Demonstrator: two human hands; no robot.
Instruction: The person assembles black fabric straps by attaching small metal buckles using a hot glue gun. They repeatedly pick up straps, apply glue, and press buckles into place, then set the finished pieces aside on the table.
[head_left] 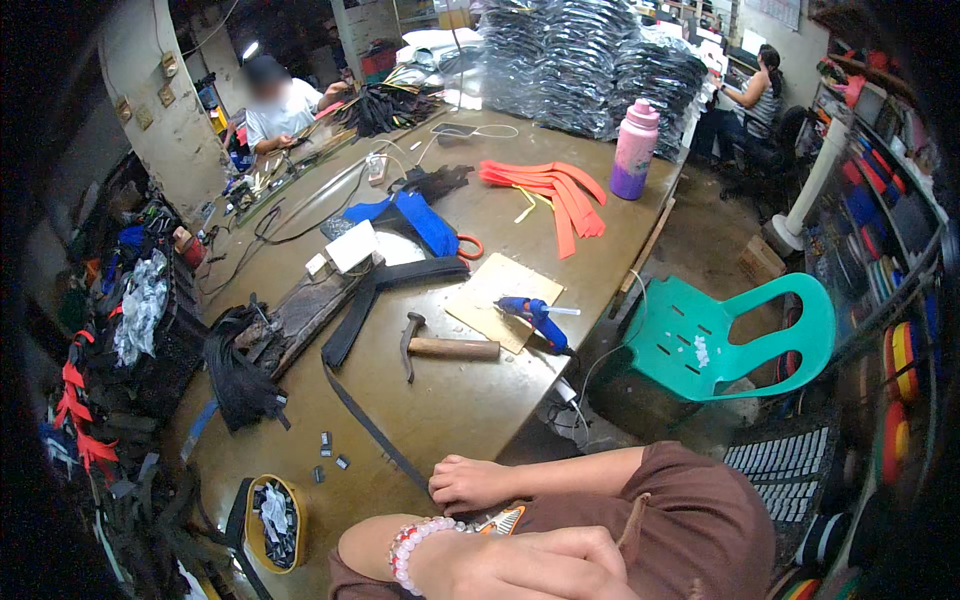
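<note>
My right hand (472, 486) comes in from the right with its fingers curled over the lower end of a narrow black strap (375, 425), at the table's near edge. Closer to me is my left hand (535, 572), with a pink bead bracelet (405, 555) at the wrist. Its fingers are bent together; whatever they hold, if anything, is hidden. Between the hands shows a small orange-and-white patterned patch (502, 519), partly covered. Past the strap lies a hammer (450, 347) with a wooden handle. Several small dark metal buckles (326, 450) lie left of the strap.
A blue glue gun (540, 318) rests on a tan board (485, 300). Farther off are orange strips (555, 185), a pink-purple bottle (632, 150) and stacked plastic-wrapped goods (570, 65). A yellow tub (275, 520) stands left, a green chair (720, 340) right. Two people sit beyond.
</note>
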